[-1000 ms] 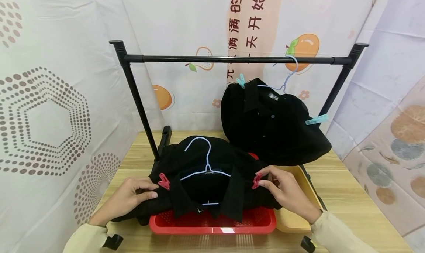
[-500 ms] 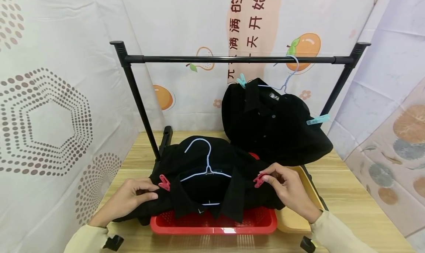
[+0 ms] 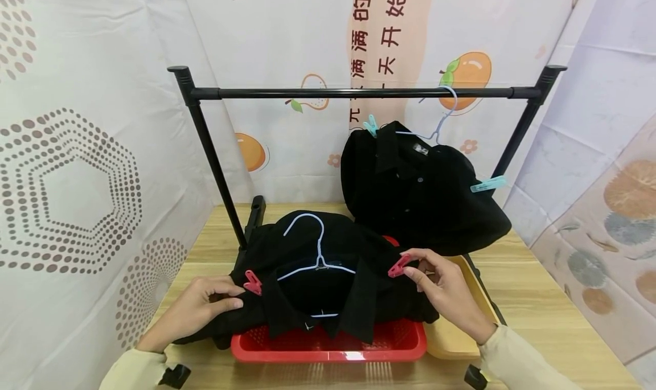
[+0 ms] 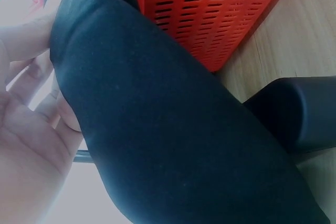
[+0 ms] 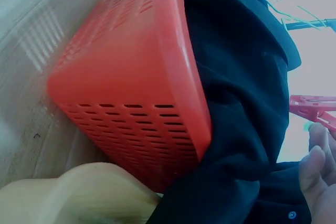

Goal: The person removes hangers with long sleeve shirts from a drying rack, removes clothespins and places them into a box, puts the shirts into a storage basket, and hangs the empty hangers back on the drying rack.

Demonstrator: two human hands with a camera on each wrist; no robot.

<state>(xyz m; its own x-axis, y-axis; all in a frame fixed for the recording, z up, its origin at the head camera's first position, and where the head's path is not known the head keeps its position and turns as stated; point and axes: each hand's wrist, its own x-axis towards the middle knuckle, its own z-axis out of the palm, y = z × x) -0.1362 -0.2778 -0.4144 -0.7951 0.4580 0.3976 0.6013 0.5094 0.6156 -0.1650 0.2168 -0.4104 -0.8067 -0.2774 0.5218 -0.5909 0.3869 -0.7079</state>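
Note:
A black collared shirt (image 3: 312, 230) lies spread over a red basket (image 3: 328, 354), with a pale blue hanger (image 3: 319, 245) inside its neck, hook up. At the shirt's left shoulder, my left hand (image 3: 205, 304) pinches the cloth between thumb and fingers; the left wrist view shows the black sleeve (image 4: 152, 103) hanging beside that hand. A red clothespin (image 3: 253, 282) is clipped close to those fingertips. My right hand (image 3: 443, 287) pinches a second red clothespin (image 3: 398, 266) by its handle end, its jaws pointing at the shirt's right shoulder.
Behind, a black rack (image 3: 307, 93) holds another black shirt (image 3: 410, 196) on a blue hanger, with teal clothespins (image 3: 488, 184) on its shoulders. A yellow tray (image 3: 453, 336) sits to the right of the basket. A patterned curtain (image 3: 287, 31) closes off the back.
The clothespin in my right hand has turned from nearly upright to a slant, with its jaws toward the shirt. The left hand stays at the left shoulder.

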